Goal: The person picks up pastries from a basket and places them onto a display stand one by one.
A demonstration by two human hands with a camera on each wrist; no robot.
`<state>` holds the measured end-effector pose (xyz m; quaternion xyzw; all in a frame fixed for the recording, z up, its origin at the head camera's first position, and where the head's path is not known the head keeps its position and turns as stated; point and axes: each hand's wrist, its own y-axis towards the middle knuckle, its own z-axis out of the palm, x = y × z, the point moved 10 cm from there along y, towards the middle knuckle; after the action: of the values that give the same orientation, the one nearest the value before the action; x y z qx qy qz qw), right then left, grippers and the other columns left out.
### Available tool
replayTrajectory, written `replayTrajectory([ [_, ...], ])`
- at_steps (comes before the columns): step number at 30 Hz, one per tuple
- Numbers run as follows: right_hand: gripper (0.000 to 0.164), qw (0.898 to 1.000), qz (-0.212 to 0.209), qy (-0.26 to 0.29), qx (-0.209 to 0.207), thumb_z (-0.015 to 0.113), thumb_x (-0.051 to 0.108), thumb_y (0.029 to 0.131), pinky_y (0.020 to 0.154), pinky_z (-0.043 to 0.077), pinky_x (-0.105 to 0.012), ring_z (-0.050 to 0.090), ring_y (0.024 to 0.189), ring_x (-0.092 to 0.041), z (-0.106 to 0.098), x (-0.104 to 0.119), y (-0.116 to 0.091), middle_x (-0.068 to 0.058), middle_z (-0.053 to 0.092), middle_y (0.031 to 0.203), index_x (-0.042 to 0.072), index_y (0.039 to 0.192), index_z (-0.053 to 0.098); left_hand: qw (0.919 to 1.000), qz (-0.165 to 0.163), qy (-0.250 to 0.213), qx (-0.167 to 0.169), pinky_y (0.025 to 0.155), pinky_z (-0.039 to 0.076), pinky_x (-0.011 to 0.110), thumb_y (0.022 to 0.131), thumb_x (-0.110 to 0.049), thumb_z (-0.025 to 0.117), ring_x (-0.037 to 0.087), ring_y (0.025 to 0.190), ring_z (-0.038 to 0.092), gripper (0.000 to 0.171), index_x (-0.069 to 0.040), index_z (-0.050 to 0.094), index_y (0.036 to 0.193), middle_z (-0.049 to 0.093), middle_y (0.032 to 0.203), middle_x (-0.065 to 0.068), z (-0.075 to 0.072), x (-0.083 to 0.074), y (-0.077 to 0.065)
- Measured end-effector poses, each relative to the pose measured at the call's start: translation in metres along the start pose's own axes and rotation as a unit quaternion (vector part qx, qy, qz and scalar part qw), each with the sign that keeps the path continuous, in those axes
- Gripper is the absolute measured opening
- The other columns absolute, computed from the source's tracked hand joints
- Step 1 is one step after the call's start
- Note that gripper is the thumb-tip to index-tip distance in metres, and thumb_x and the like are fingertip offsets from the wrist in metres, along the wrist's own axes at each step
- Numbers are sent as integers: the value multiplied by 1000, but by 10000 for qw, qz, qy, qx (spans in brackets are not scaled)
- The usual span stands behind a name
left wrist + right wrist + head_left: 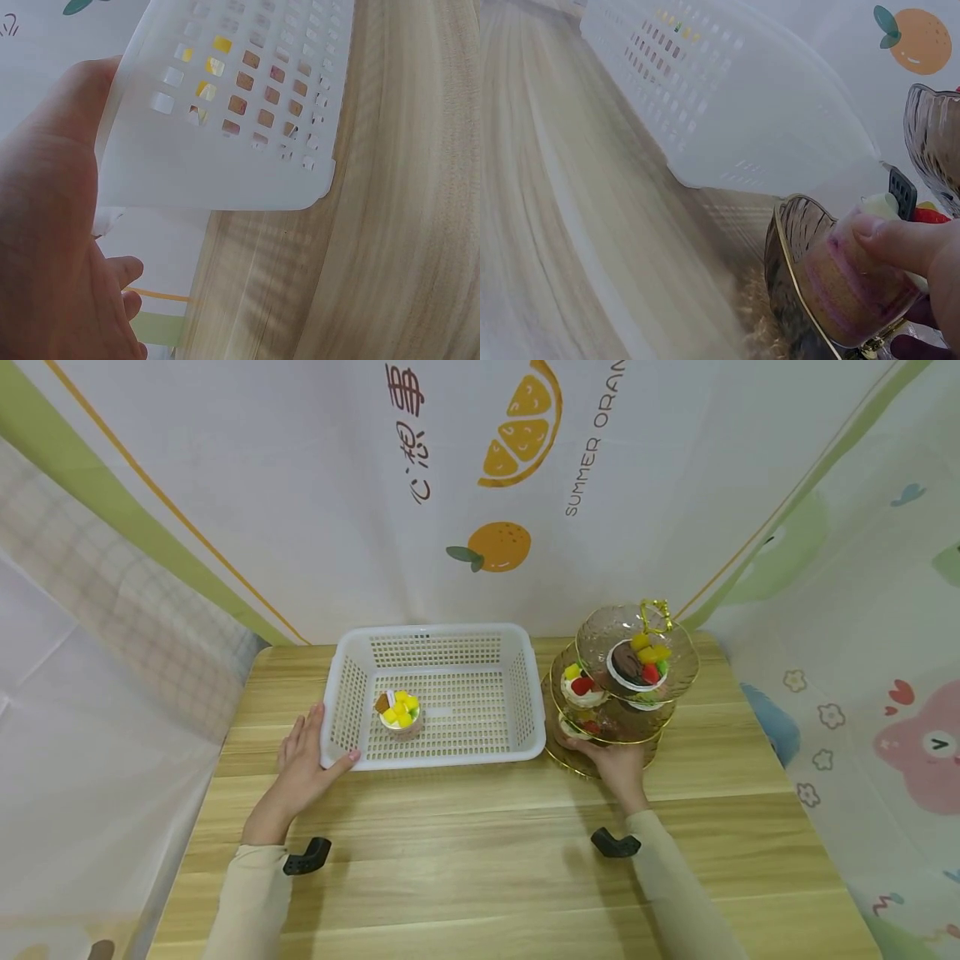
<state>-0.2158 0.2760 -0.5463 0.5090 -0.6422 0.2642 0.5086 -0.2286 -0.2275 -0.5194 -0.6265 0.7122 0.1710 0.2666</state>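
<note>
My left hand (302, 762) rests on the front left corner of a white plastic basket (450, 762), thumb at the front rim and the other fingers along the outside. A dessert cup (405, 727) topped with yellow fruit cubes stands inside the basket. To the right, my right hand (618, 768) reaches into the bottom tier of a clear, gold-rimmed three-tier stand (684, 647). There it grips another dessert cup (855, 277), with brown and pink layers, a cream top and a dark piece stuck in it. Its far side is hidden by the fingers.
On the stand's top tier sits a chocolate dessert cup (624, 670) with fruit; a cream one (585, 695) with a strawberry is on the middle tier. The upper tiers overhang my right hand. A printed curtain (337, 527) hangs behind the wooden table (450, 860).
</note>
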Motion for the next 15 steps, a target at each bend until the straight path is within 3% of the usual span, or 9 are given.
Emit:
replayTrajectory([
  [3, 97, 10000, -32, 2, 41, 93, 10, 63, 112, 37, -23, 48, 138, -25, 2, 0, 0, -9, 54, 145, 7, 145, 42, 10000, 0, -11, 6, 115, -5, 70, 93, -53, 60, 49, 151, -7, 105, -12, -11, 159, -4, 167, 21, 0, 0, 0],
  [6, 96, 10000, 45, -2, 37, 93, 9, 63, 113, 38, -32, 48, 137, -26, 2, -2, 0, -11, 54, 145, 6, 145, 41, 10000, 2, -9, 9, 115, -4, 70, 93, -53, 60, 49, 151, -7, 105, -12, -12, 159, -4, 167, 21, 1, 0, 0],
  [10, 91, 9995, 134, -273, 16, 94, 13, 63, 111, 39, -41, 51, 134, -27, 2, -4, -1, -14, 58, 139, 3, 140, 46, 10000, 5, -3, -18, 115, -4, 70, 93, -53, 60, 49, 151, -6, 105, -12, -11, 159, -2, 167, 22, 0, 0, 0],
  [15, 82, 9978, 31, -666, 15, 95, 17, 61, 106, 42, -43, 56, 127, -32, 4, -2, -1, -18, 65, 129, 0, 131, 55, 10000, 8, -10, -55, 115, -4, 70, 93, -53, 59, 49, 151, -5, 105, -12, -10, 159, -1, 167, 23, 0, 1, 0],
])
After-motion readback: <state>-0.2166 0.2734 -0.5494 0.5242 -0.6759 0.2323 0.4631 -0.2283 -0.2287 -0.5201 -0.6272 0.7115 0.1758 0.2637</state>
